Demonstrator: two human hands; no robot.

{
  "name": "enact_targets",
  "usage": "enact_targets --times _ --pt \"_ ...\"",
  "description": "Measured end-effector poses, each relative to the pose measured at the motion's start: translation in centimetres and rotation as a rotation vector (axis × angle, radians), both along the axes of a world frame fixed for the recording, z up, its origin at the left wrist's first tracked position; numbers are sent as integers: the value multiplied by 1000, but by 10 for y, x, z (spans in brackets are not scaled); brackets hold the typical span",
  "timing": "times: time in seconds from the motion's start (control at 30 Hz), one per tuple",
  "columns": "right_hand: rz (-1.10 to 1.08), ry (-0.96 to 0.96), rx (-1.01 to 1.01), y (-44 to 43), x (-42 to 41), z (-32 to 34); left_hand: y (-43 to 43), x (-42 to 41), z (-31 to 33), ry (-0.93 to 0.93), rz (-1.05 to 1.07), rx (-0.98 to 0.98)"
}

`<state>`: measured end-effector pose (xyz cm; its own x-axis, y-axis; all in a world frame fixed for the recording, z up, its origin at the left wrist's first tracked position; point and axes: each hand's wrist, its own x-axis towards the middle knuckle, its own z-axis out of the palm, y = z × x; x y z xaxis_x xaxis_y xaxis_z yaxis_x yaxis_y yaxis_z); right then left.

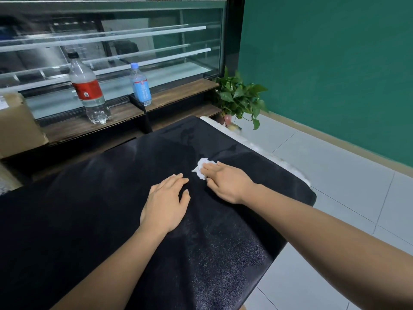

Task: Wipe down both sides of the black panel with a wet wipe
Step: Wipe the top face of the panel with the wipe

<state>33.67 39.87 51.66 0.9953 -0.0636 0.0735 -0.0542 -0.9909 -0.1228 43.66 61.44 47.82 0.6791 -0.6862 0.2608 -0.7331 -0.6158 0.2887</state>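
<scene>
A large black panel with rounded corners lies flat in front of me and fills most of the lower view. Wet streaks shine on its far part. A crumpled white wet wipe lies on the panel right of centre. My right hand presses down on the wipe with straight fingers; part of the wipe is hidden under them. My left hand rests flat on the panel just left of it, fingers extended, holding nothing.
A wooden ledge runs behind the panel, carrying a red-labelled bottle and a blue-labelled bottle, before a glass display case. A cardboard box sits left. A potted plant stands by the green wall; white tiled floor lies right.
</scene>
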Motion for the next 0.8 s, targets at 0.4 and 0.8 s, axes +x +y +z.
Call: enact_targets --times 0.4,0.8 --pt "-215 47 13 -83 -2 2 1 1 -1 8 -1 -14" --pt "-520 35 -1 -93 9 -1 0 1 -3 2 0 -18"
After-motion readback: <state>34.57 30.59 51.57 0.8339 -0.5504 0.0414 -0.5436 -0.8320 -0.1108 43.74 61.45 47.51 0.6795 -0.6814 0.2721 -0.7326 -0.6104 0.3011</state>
